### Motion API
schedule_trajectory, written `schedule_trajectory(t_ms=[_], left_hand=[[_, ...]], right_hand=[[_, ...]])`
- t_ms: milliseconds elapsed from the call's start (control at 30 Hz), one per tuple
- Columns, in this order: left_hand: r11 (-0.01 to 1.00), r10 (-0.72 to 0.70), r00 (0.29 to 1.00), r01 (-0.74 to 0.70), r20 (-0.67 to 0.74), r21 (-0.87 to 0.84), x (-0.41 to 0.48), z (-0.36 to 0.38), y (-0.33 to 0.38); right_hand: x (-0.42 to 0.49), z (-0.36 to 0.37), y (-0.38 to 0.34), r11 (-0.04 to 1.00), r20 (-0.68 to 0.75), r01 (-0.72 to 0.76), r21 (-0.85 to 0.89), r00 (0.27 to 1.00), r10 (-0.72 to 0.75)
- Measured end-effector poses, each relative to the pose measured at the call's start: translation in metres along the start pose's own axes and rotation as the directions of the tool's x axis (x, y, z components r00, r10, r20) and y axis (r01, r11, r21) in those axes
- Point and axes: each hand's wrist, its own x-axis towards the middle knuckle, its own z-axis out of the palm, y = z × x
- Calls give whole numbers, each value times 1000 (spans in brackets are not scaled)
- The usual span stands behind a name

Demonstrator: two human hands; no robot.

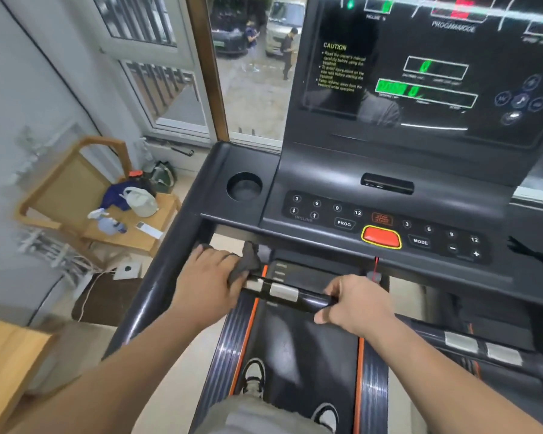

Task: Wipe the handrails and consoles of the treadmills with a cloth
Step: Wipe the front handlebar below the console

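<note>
The treadmill (157, 292) fills the view from the centre out to 3 o'clock, its dark belt (295, 355) running down to 6 o'clock under the person's shoes (253, 374). The console (420, 170) rises at 1 o'clock, its screen lit green. A window (254, 89) stands at 12 o'clock. A wooden chair (66, 189) at 9 o'clock carries a spray bottle (107, 222) and a pale bag (141, 202).

A red cord (376, 263) hangs from the console, just at 12 o'clock of the right hand (358, 302).

The handrail (308, 297) is a glossy black bar at centre with silver plates. The right hand curls round its right end. The left hand (207, 277) grips a crumpled grey cloth (246, 261) against its left end.
</note>
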Motion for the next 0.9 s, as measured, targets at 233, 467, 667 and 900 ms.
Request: schedule_trajectory(t_ms=[233, 467, 667, 900], left_hand=[[1000, -9, 974, 13, 225, -13, 31, 9, 144], [986, 162, 983, -157, 90, -64, 14, 11, 65], [977, -168, 950, 125, 263, 171, 29, -20, 19], [999, -2, 897, 20, 442, -35, 55, 3, 143]], right_hand=[[-3, -2, 1, 995, -37, 44, -89, 998, -47], [4, -8, -2, 996, 51, 33, -86, 998, -29], [3, -8, -6, 996, 68, 26, -84, 997, -21], [2, -10, -7, 995, 82, -7, -103, 997, 15]])
